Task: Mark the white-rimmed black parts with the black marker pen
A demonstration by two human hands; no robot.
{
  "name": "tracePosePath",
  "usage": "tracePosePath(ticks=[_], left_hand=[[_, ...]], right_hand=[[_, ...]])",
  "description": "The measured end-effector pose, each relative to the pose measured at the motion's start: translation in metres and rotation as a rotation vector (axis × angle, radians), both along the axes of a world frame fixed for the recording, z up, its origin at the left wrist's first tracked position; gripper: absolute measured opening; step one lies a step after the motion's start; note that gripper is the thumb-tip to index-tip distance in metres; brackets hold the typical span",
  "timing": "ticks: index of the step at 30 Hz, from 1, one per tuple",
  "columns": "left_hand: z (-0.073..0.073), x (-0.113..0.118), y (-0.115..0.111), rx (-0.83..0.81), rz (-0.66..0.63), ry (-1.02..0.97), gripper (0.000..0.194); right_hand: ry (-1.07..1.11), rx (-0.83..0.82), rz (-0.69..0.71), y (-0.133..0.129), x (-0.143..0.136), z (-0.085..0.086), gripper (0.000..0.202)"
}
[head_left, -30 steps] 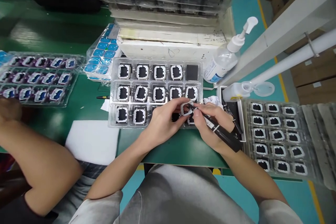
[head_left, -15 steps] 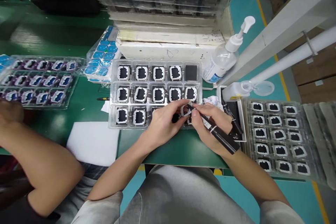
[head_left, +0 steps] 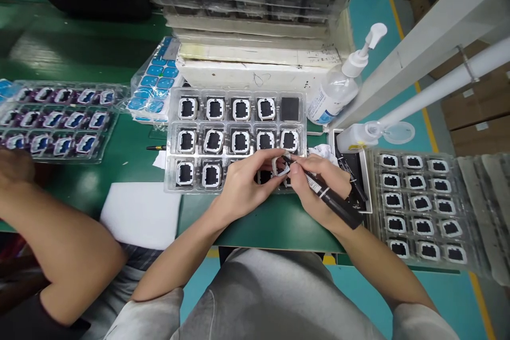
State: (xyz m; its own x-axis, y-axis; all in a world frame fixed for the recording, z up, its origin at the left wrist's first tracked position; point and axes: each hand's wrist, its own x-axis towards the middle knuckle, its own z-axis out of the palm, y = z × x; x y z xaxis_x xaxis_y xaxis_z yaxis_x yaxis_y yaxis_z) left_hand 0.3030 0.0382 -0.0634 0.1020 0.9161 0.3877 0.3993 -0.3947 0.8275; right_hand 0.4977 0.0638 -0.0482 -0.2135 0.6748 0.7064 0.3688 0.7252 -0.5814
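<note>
My left hand [head_left: 246, 183] pinches a small white frame [head_left: 280, 166] between thumb and fingers, above the lower right of a clear plastic tray [head_left: 170, 141]. In my right hand [head_left: 321, 186] is a black marker [head_left: 337, 206], its tip at the frame's inner edge. Fingertips partly hide where tip and frame meet. Below and behind the hands, the tray holds several white frames with black centres [head_left: 215, 109]. Its top right compartment shows only a dark square pad [head_left: 290, 109]. My left hand covers part of the bottom row.
Right of the tray stand a pump bottle [head_left: 330, 98], a smaller bottle [head_left: 356, 137] and another filled tray [head_left: 422, 204]. A white foam sheet [head_left: 139, 215] lies left. A co-worker's arm [head_left: 67, 239] reaches in beside a tray of purple-blue parts [head_left: 53, 119]. Stacked trays [head_left: 247, 0] rise behind.
The white frame has turned and tilted slightly in my left hand, showing more of its side. The marker tip has moved slightly relative to it. The whole view has shifted a little.
</note>
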Motion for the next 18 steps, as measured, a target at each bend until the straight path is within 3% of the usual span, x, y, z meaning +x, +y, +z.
tracePosePath(ticks=[4, 9, 15, 18], left_hand=[[-0.0013, -0.0008, -0.0005, 0.012, 0.001, 0.03, 0.037], [0.0015, -0.0014, -0.0012, 0.001, 0.002, 0.005, 0.04], [0.0013, -0.0019, 0.0, -0.025, -0.012, -0.02, 0.037], [-0.0003, -0.0024, -0.0003, 0.008, -0.026, -0.01, 0.04]], right_hand=[[0.005, 0.189, 0.017, 0.0016, -0.0039, -0.0056, 0.027], [-0.029, 0.024, 0.005, -0.0005, 0.0005, 0.0, 0.026], [0.008, 0.228, 0.013, 0.0025, -0.005, -0.006, 0.028], [-0.013, 0.095, -0.001, -0.0005, -0.0032, -0.0019, 0.024]])
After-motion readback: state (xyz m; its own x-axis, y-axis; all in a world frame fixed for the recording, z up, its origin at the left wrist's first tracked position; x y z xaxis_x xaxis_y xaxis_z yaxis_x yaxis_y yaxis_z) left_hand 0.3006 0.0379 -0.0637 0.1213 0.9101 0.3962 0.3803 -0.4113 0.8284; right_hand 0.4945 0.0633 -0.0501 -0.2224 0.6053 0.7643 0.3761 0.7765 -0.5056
